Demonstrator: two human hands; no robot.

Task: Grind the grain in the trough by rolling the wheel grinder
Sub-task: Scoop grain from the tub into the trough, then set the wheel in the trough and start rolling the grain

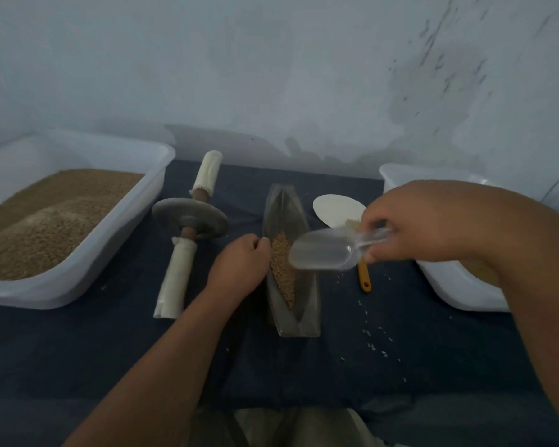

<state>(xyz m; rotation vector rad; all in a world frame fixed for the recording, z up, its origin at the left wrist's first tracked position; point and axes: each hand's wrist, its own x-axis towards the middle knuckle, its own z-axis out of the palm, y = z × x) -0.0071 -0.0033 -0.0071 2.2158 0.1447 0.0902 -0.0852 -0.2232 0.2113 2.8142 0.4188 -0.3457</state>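
Tipping the clear plastic scoop (pixel 323 251) over the trough (pixel 284 201) now; the right hand (pixel 433 221) has its fingers clamped round the handle, and the scoop looks empty; the grain (pixel 283 269) lies in a strip along the trough's floor; the left hand (pixel 239 262) curls its fingers onto the trough's left rim, steadying it. Loading looks done, I'd say, and grinding not yet begun; the wheel grinder (pixel 189 217) lies untouched just left of the trough. Next it wants both hands free, one on each wrapped handle, wheel set into the groove.

White tub (pixel 29 293) left, second tub (pixel 459 295) right, pale oval plate (pixel 333 209) and yellow handle (pixel 364 279) on dark cloth (pixel 400 398)
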